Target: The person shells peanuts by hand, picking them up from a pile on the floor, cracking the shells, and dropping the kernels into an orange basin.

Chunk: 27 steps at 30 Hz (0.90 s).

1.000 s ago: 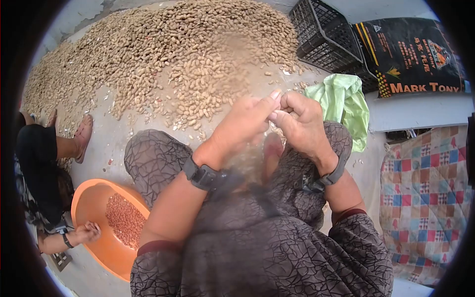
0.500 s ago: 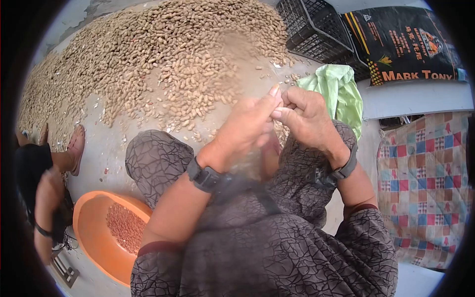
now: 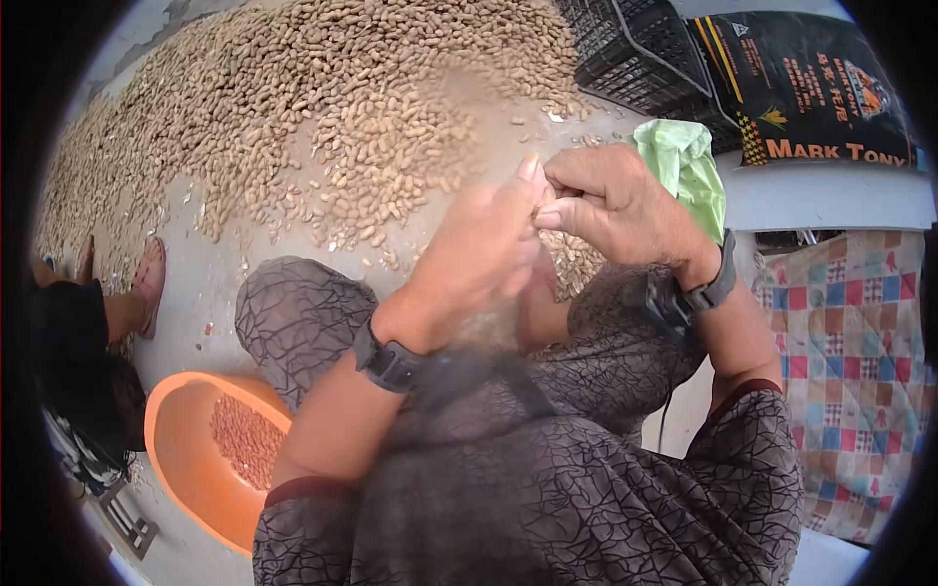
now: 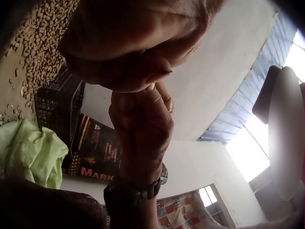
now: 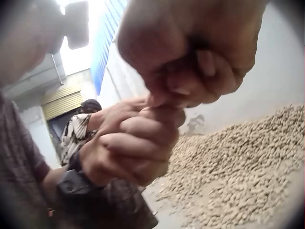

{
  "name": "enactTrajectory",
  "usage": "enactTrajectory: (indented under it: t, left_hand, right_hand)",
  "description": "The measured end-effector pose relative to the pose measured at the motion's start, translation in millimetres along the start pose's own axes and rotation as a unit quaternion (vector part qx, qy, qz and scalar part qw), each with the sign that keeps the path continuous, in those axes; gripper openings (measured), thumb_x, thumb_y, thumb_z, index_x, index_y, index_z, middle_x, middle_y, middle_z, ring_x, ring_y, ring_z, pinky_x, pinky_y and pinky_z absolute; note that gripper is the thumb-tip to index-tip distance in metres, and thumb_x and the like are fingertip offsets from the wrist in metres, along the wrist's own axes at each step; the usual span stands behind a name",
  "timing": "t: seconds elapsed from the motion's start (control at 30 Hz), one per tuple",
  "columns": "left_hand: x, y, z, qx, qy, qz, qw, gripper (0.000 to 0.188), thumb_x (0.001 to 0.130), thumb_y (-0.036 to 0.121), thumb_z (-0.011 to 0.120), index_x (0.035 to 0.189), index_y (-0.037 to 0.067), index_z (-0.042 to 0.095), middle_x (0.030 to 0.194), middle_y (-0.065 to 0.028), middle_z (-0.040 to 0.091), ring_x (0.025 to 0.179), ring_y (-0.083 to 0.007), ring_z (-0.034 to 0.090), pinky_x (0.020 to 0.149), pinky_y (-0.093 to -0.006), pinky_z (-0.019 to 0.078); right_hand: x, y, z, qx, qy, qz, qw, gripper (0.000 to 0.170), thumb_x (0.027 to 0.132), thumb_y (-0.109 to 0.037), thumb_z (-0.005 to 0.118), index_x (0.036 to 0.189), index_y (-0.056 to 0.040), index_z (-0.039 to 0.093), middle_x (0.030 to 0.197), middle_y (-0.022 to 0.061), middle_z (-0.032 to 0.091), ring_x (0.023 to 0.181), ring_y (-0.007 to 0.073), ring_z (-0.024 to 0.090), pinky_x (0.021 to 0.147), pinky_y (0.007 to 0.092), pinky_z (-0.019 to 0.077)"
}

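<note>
Above the lap, my left hand (image 3: 474,244) and right hand (image 3: 625,205) meet at the fingertips, thumbs close together. Between them they pinch a small tan peanut (image 3: 542,202), mostly hidden by the fingers. In the left wrist view the left hand (image 4: 133,43) looms above, its fingers curled, with the right hand (image 4: 143,124) beneath it. The right wrist view has the right hand (image 5: 190,52) over the left hand (image 5: 136,136), fingertips against each other. A big heap of unshelled peanuts (image 3: 322,107) spreads over the floor ahead.
An orange basin (image 3: 176,449) with reddish shelled peanuts (image 3: 244,439) stands at left, near another person's foot (image 3: 149,288). At right are a black crate (image 3: 655,83), a green bag (image 3: 684,161), a black printed sack (image 3: 811,93) and a checked cloth (image 3: 840,381).
My right hand has turned, its wrist and forearm shifting outward to the right, while the fingertips stay together. The other person's hand has left the basin's side and gone out of view.
</note>
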<state>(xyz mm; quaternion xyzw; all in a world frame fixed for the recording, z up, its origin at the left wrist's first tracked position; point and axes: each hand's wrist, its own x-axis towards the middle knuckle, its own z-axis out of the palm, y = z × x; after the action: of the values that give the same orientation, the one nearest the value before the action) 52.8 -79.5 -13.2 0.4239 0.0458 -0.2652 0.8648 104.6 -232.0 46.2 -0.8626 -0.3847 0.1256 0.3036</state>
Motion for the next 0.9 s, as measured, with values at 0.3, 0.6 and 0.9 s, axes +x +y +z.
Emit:
enactTrajectory:
  t: [0.3,0.6,0.9]
  left_hand:
    - [-2.1,-5.4,-4.2,0.012,0.044,-0.033,0.998,0.036,0.095,0.037,0.044,0.076,0.007,0.049,0.055,0.0052,0.039,0.039,-0.0046,0.034,0.034,-0.0215,0.0268]
    - [-9.8,-4.8,-1.8,-0.027,0.049,-0.098,0.994,0.033,0.094,0.037,0.045,0.082,0.007,0.05,0.056,0.0063,0.038,0.041,-0.0026,0.032,0.033,-0.0191,0.0258]
    - [-12.1,-17.4,-12.1,-0.041,0.038,-0.074,0.996,0.043,0.096,0.038,0.041,0.066,0.008,0.049,0.048,0.0025,0.037,0.035,-0.0053,0.03,0.031,-0.0195,0.025]
  right_hand:
    - [-0.6,21.0,13.7,0.094,-0.022,-0.036,0.995,0.017,0.075,-0.015,0.061,0.072,0.0012,0.056,0.058,0.0122,0.05,0.051,0.0188,0.05,0.05,0.0309,0.0409]
    - [-9.5,39.1,19.2,0.198,-0.087,-0.046,0.975,0.016,0.077,-0.015,0.061,0.082,-0.0002,0.06,0.062,0.0083,0.054,0.058,0.0149,0.054,0.055,0.0293,0.0437]
    - [-25.8,57.6,46.2,0.616,-0.217,0.173,0.738,0.021,0.083,-0.016,0.059,0.096,-0.0003,0.064,0.062,-0.0025,0.054,0.045,0.0016,0.041,0.037,0.0167,0.0272]
